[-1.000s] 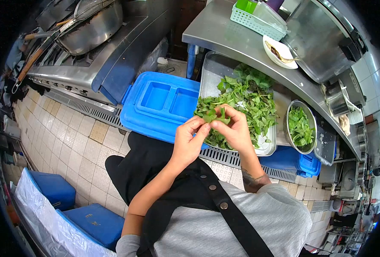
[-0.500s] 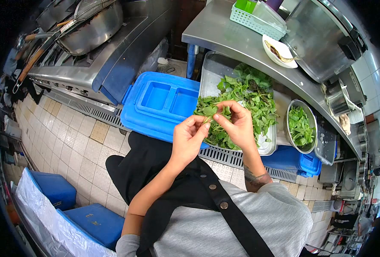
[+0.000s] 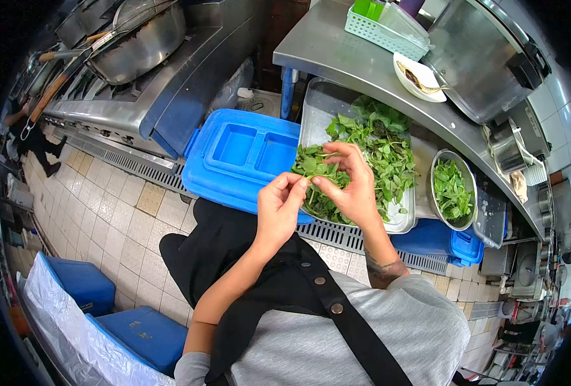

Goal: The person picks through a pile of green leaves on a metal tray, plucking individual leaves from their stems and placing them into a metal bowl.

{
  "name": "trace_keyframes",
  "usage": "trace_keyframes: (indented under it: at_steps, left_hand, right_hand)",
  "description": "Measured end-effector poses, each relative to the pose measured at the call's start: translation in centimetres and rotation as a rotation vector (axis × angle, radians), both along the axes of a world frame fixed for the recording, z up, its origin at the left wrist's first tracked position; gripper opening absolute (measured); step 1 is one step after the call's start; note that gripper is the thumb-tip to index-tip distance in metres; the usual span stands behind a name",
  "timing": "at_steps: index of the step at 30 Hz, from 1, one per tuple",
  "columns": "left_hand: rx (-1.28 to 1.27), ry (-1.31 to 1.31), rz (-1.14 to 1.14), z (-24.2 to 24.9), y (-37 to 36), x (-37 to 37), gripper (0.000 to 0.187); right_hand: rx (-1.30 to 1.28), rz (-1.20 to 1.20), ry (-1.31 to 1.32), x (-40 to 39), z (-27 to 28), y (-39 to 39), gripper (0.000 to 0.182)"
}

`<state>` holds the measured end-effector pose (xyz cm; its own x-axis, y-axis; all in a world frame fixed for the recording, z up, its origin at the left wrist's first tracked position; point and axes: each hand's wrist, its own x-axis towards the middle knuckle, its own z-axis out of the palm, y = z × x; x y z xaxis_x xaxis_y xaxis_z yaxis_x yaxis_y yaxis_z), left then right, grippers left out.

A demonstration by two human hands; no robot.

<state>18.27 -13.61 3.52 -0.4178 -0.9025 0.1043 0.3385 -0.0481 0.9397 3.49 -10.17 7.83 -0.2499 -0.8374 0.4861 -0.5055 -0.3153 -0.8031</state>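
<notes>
The person's left hand pinches a small green sprig between thumb and fingertips. The right hand is just beside it, fingers curled and thumb tip close to the sprig; whether it grips the sprig too cannot be told. Both hands are in front of the near left part of a metal tray, where a loose heap of leafy greens lies, with a darker clump towards the far end. Just left of the tray is a blue lid with two rectangular recesses. To the right of the tray, a metal bowl holds more green leaves. Beyond, a steel surface carries a pale perforated basket, a white dish with a utensil in it, and a large pot.
</notes>
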Motion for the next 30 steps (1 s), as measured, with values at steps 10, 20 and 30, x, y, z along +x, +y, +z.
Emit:
trace_keyframes:
  at_steps: [10, 20, 30]
  left_hand:
    - [-0.025, -0.013, 0.033, -0.3, -0.1, -0.1, 0.014]
    - [-0.046, -0.054, 0.033, -0.3, -0.1, 0.0, 0.013]
    - [0.010, 0.028, -0.072, -0.7, 0.0, -0.2, 0.014]
  right_hand:
    - [-0.120, 0.016, 0.224, -0.2, -0.9, -0.2, 0.015]
    - [-0.032, 0.062, 0.239, -0.1, -1.2, -0.3, 0.011]
    - [0.181, 0.193, -0.457, -0.7, -3.1, -0.5, 0.005]
